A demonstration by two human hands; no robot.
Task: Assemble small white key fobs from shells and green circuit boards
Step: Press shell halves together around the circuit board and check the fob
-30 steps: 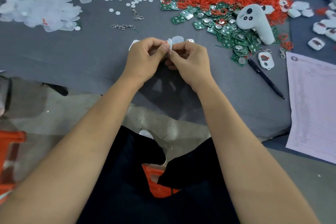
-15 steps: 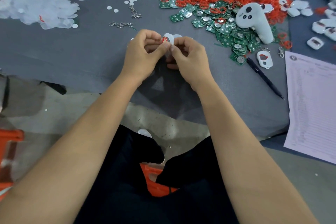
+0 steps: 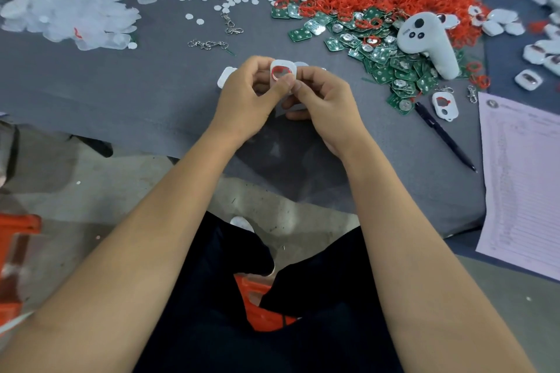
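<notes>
Since a moment ago the white shell [image 3: 282, 73] has turned up to show its red ring. Both hands meet above the tabletop [image 3: 136, 94]; left hand [image 3: 247, 98] and right hand [image 3: 322, 100] each pinch it, thumbs pressed together. Curled fingers hide its lower half.

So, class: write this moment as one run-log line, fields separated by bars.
stage: fitting fob | left hand: pinches white shell | right hand: pinches same shell | shell: red ring visible inside | green circuit boards: piled right
</notes>
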